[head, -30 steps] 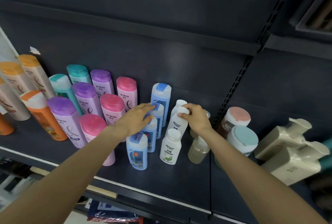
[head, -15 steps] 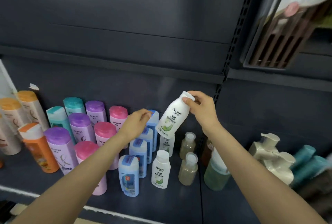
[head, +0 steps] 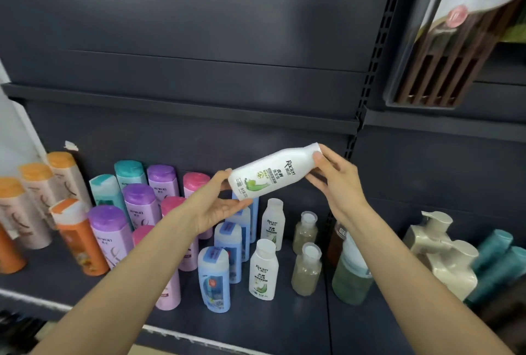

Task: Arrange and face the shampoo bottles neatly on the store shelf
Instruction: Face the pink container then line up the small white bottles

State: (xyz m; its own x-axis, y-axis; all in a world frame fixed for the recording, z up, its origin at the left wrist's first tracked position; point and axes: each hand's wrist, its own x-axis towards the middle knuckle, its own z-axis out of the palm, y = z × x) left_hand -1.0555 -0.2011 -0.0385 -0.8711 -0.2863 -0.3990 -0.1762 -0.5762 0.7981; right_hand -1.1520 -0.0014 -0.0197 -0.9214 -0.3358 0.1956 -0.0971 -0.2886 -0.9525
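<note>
A white shampoo bottle [head: 270, 175] with a green label lies almost sideways in the air above the dark shelf [head: 256, 317]. My right hand [head: 333, 178] grips its cap end. My left hand [head: 219, 203] holds its base from below with fingers and thumb. Under it stand two more white bottles [head: 263, 272], a row of blue bottles [head: 216, 280] and two clear yellowish bottles [head: 306, 272]. Pink, purple, teal and orange bottles [head: 108, 235] fill the left of the shelf.
An upper shelf edge [head: 199, 110] runs across above the bottles. To the right of the upright post stand a green-filled bottle [head: 351, 277], cream pump bottles [head: 444, 255] and teal bottles [head: 503, 263]. A boxed product [head: 461, 27] hangs at top right.
My right hand lifted the white bottle off the shelf and tipped it sideways. My left hand left the blue bottles and took the bottle's base. The view tilted upward.
</note>
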